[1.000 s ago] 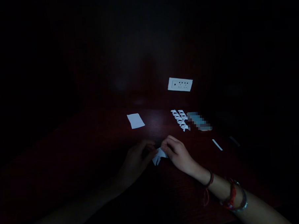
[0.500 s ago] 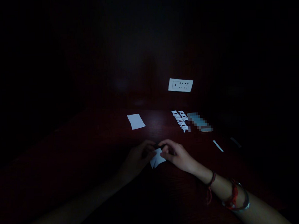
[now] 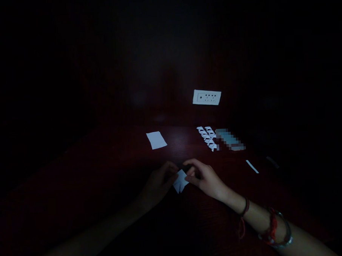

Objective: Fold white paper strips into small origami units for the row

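The scene is very dark. Both my hands meet over a dark red wooden table [image 3: 105, 172]. A small white folded paper piece [image 3: 180, 181] is pinched between them. My left hand [image 3: 159, 183] grips its left edge with curled fingers. My right hand [image 3: 203, 176] grips its right side with thumb and fingers; that wrist wears red cords and a metal bangle. The paper is tilted, one corner pointing down.
A flat white paper rectangle [image 3: 156, 139] lies beyond my hands. Several small folded white pieces [image 3: 207, 137] lie in rows at right, beside a blurred bluish object [image 3: 230, 139]. A white strip [image 3: 252, 166] lies further right. A white wall socket [image 3: 206, 97] is behind.
The paper piece has been turned between my fingers, from a flat wide shape to a narrower tilted one. My hands have stayed in nearly the same place.
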The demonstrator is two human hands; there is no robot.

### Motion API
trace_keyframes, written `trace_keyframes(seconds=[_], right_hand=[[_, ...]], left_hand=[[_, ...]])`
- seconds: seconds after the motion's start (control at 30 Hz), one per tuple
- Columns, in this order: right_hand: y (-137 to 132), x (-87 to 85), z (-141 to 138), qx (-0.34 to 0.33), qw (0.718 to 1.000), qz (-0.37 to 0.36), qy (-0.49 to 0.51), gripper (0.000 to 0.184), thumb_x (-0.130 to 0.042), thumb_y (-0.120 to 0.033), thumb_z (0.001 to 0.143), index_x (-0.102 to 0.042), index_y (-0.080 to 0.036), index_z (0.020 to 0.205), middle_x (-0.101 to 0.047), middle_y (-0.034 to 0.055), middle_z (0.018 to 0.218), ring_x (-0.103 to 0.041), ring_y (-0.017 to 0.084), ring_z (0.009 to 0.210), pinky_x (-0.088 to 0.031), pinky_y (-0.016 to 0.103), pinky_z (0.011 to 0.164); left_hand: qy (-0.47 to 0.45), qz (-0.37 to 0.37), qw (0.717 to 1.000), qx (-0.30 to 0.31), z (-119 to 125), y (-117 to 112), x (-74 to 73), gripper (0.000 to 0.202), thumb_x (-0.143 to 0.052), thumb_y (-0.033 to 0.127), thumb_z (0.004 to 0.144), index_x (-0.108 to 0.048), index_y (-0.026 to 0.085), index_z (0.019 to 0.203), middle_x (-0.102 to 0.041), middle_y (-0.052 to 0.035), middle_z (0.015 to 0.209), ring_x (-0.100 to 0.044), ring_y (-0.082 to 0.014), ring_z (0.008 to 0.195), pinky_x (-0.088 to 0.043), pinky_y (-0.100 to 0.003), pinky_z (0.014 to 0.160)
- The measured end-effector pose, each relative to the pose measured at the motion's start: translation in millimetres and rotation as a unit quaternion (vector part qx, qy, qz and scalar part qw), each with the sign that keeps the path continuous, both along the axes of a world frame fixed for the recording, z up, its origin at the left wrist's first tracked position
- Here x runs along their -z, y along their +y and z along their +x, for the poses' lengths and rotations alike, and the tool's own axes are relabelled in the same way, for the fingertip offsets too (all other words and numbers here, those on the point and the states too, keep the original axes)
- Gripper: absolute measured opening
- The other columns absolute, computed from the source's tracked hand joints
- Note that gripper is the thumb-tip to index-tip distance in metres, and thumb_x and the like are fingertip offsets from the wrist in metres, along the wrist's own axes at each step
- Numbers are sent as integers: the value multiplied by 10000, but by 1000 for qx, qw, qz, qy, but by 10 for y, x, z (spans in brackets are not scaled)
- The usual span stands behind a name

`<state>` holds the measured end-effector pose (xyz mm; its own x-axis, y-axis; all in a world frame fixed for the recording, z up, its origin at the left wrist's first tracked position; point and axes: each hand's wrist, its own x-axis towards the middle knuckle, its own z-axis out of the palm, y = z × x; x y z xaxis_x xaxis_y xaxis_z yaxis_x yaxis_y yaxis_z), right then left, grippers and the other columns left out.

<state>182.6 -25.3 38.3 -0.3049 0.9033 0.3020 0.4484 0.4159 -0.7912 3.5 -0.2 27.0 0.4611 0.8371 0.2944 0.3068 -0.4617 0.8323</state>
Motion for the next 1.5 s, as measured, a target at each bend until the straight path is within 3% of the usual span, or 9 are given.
trace_keyframes(seconds=[0.2, 0.53, 0.73, 0.87, 1.03, 1.17, 1.37, 1.5], right_hand=[[-20, -39, -3, 11, 1000, 18, 2, 281, -528, -115, 727, -446, -196, 983, -563, -24, 720, -512, 83, 630, -405, 197, 592], [-36, -37, 6, -23, 1000, 4, 16, 219, -523, -136, 733, -463, -189, 937, -545, -18, 735, -490, 75, 608, -403, 190, 566], [-25, -39, 0, -19, 1000, 19, -17, 161, -494, -142, 754, -557, -185, 896, -567, -5, 749, -502, 88, 643, -406, 205, 602], [-6, -44, 2, -14, 1000, 15, 21, 190, -514, -175, 747, -537, -169, 935, -584, 9, 779, -520, 92, 661, -417, 210, 614], [5, -34, 12, 0, 999, 41, -12, 106, -498, -213, 761, -586, -158, 780, -561, 5, 703, -501, 98, 652, -391, 216, 614], [3, -17, 9, -6, 1000, 2, -1, 103, -481, -207, 760, -563, -149, 739, -522, -12, 646, -464, 84, 593, -369, 199, 557], [46, 33, 38, 39, 998, -44, -32, 107, -479, -202, 748, -541, -143, 683, -472, -25, 583, -420, 71, 534, -338, 182, 500], [54, 66, 65, 53, 996, -17, -73, 83, -496, -167, 736, -541, -157, 804, -506, -28, 614, -443, 71, 534, -347, 184, 512]], left_hand=[[-19, -32, 999, 17, 36, -75, -57, 254, -504, 258, 783, -422, 220, 1020, -591, -3, 876, -577, -156, 793, -458, -258, 644], [-2, -54, 998, 11, 30, -42, -35, 245, -495, 240, 770, -411, 204, 998, -598, 7, 816, -583, -148, 734, -447, -256, 625], [20, -29, 999, -10, 37, -56, -49, 198, -462, 268, 797, -428, 207, 982, -590, 11, 805, -576, -145, 717, -438, -252, 614], [14, -12, 1000, -16, 55, -90, -73, 207, -475, 246, 793, -408, 211, 985, -585, 21, 792, -573, -138, 710, -434, -245, 608], [11, 2, 1000, -5, 82, -141, -98, 229, -485, 210, 790, -382, 214, 995, -579, 37, 760, -561, -120, 678, -423, -225, 587], [18, 3, 1000, -1, 86, -149, -89, 251, -488, 211, 790, -382, 214, 1018, -584, 37, 762, -560, -117, 672, -423, -228, 593], [48, -6, 998, -27, 49, -108, -41, 282, -480, 213, 796, -382, 226, 1060, -596, 21, 828, -574, -137, 748, -435, -257, 653], [70, 33, 996, -32, 50, -85, 5, 280, -472, 169, 790, -389, 216, 1054, -575, 15, 837, -563, -131, 750, -437, -246, 649]])
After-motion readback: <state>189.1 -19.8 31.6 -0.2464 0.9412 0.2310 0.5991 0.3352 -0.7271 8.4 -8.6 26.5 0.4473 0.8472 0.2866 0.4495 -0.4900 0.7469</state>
